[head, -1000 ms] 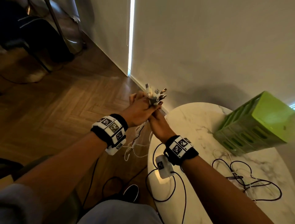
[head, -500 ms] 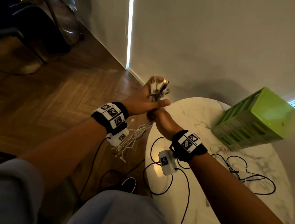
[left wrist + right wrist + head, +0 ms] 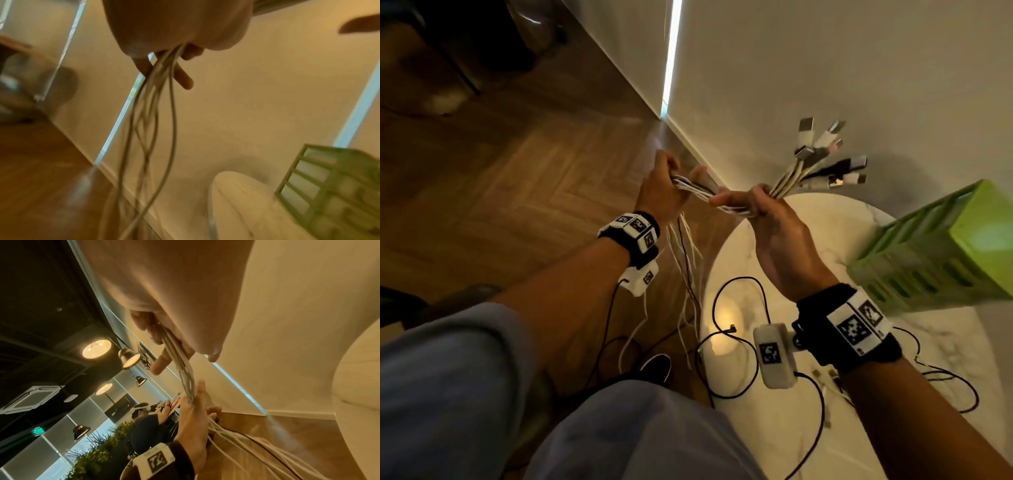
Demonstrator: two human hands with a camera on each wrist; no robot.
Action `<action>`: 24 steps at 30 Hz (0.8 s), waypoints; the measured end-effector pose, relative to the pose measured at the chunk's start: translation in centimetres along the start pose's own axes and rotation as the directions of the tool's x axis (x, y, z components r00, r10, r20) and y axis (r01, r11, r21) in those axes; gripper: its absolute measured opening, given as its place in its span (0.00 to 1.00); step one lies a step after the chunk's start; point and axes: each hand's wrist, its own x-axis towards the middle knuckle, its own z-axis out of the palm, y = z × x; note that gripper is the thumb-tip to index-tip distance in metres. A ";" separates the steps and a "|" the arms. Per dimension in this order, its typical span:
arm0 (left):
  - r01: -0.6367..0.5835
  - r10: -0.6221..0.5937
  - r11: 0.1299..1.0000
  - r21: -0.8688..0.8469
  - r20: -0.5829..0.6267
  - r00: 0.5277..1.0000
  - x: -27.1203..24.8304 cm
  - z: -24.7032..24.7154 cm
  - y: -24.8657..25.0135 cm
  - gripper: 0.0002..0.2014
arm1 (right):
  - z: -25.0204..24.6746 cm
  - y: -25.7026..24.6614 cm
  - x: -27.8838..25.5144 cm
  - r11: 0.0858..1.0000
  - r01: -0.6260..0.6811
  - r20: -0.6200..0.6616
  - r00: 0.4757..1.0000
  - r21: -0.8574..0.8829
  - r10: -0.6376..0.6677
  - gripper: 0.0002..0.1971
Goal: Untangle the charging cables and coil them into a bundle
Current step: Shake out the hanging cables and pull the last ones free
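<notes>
A bundle of white charging cables (image 3: 700, 193) stretches between my two hands, held in the air beyond the table's far left edge. My right hand (image 3: 743, 200) grips the bundle just below its plug ends (image 3: 822, 154), which fan out up and to the right. My left hand (image 3: 678, 178) holds the same cables further along. Their loose tails (image 3: 685, 260) hang from it toward the floor. In the left wrist view the cables (image 3: 164, 97) drop out of my curled fingers (image 3: 183, 78). The right wrist view shows the cables (image 3: 180, 356) running from my right palm to my left hand (image 3: 195, 410).
A round marble table (image 3: 893, 411) is at the lower right, with thin black cables (image 3: 726, 342) looped on it. A green slatted basket (image 3: 945, 250) lies at its far right. A wall runs close behind, with wood floor (image 3: 517, 171) on the left. Another person (image 3: 144, 426) sits far off.
My hands were stacked together around the plug ends; they have now drawn apart. The right hand carried the plugs to the right, and the left hand slid left along the cables.
</notes>
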 end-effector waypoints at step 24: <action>-0.201 0.227 0.963 -0.179 0.942 0.247 -7.3 9.1 12.9 0.20 | -7.2 6.2 -6.7 0.973 -0.220 -0.119 0.967 0.067 0.227 0.05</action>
